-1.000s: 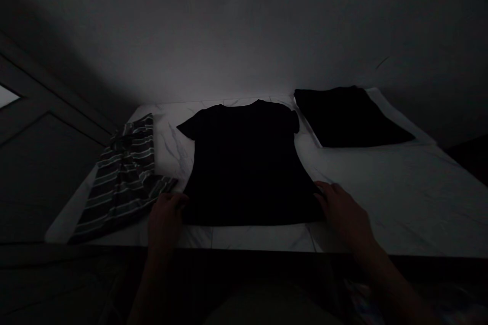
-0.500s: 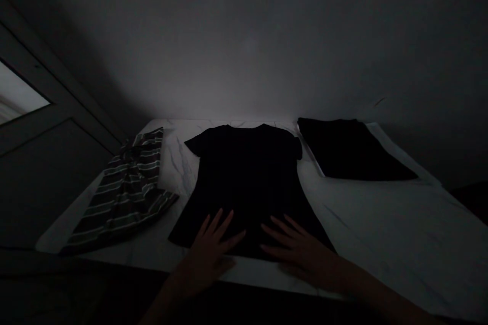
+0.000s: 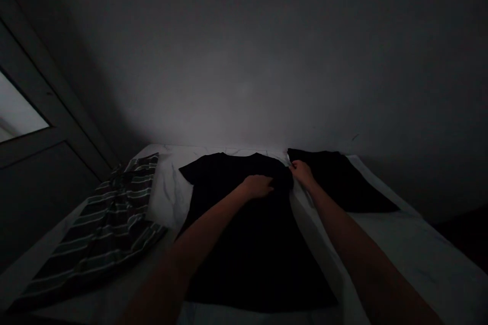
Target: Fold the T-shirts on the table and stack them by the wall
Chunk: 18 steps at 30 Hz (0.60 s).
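Observation:
A black short-sleeved T-shirt [image 3: 244, 248] lies spread flat, its neckline toward the wall and its hem near me. My left hand [image 3: 259, 186] is on the upper right of its chest, fingers bent together against the cloth. At the shirt's right sleeve, my right hand [image 3: 302, 172] has its fingers closed on the sleeve edge. Dim light hides the exact fingertip contact and any folds in the black fabric.
The shirt rests on a white marble-patterned table [image 3: 168, 187]. To the left lies a dark striped garment [image 3: 110, 228], bunched near its top. A folded black cloth [image 3: 343, 182] sits at the back right, over something pale. Behind stands a grey wall [image 3: 244, 60]; a door [image 3: 57, 157] is at left.
Both hands have moved from the hem up to the shirt's right shoulder and sleeve. Spread fingers have closed in. The view has shifted, so the table's back edge appears lower.

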Available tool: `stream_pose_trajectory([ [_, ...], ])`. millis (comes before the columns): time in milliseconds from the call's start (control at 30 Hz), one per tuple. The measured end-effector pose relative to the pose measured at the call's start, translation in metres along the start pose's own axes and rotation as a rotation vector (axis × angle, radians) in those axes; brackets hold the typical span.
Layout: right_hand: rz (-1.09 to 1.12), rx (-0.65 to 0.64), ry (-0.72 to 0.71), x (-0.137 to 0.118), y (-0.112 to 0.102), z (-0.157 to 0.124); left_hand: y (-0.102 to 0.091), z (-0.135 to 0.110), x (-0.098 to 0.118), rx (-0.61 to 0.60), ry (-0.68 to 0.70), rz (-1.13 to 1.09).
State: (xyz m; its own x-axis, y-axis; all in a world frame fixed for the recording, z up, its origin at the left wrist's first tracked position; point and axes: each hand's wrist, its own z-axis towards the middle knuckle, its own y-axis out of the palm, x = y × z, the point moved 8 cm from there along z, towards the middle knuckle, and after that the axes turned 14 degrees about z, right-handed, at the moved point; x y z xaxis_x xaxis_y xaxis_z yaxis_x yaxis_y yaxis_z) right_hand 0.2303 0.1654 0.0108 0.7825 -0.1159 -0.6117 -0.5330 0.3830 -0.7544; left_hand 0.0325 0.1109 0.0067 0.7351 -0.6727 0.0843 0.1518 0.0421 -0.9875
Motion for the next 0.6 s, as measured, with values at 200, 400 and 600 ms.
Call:
stream_pose_trajectory([
  [200,-0.006,-0.059,-0.064,0.022,0.018,0.027,0.054,0.065,0.020,0.099,-0.273,0.014],
  [400,0.156,-0.268,-0.171,0.046,0.033,0.038,0.082,0.073,0.024,0.222,-0.265,0.013],
  [600,0.208,-0.260,-0.137,0.069,0.037,0.043,0.083,0.077,0.026,0.223,-0.279,-0.031],
])
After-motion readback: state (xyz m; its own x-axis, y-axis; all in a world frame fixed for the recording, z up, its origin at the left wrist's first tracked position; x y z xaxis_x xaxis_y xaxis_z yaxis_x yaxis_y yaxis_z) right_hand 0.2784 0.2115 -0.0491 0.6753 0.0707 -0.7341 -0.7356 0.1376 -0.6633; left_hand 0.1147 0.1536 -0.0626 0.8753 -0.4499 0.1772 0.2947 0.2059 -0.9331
